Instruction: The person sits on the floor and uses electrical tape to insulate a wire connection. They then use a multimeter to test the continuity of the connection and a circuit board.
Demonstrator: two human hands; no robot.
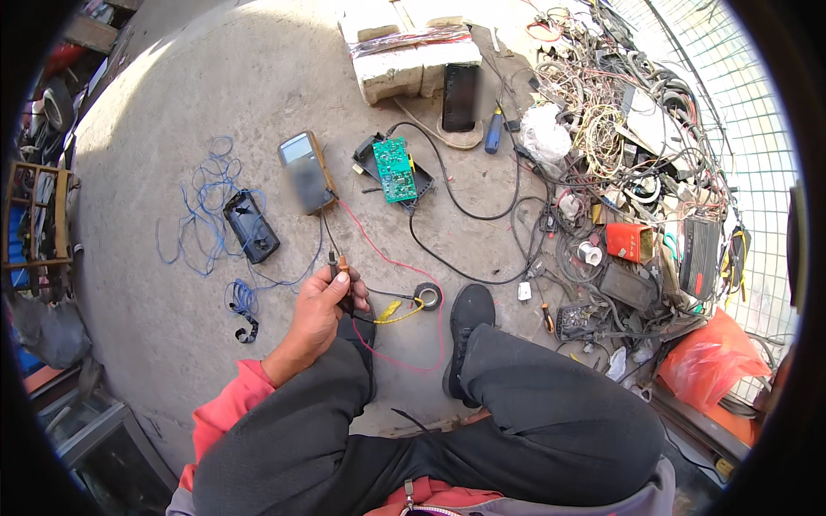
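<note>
My left hand (320, 311) comes in from the lower left in a pink sleeve and is closed around two thin meter probes (338, 268), one black and one orange-red, tips pointing up. Their red and black leads run to a grey and brown multimeter (305, 172) lying on the concrete ahead. Just right of the hand lie a small black ring coil (428, 296) and a yellow wire (391, 311). A green circuit board (396, 168) rests in a black case beyond. My right hand is out of sight.
A black box (251, 226) and tangled blue wire (206, 202) lie to the left. My black shoe (469, 320) is right of the coil. White foam blocks (404, 52), a dark flat device (459, 96) and a blue screwdriver (493, 131) sit at the back. A large heap of cables and scrap (628, 146) and a red bag (710, 357) fill the right.
</note>
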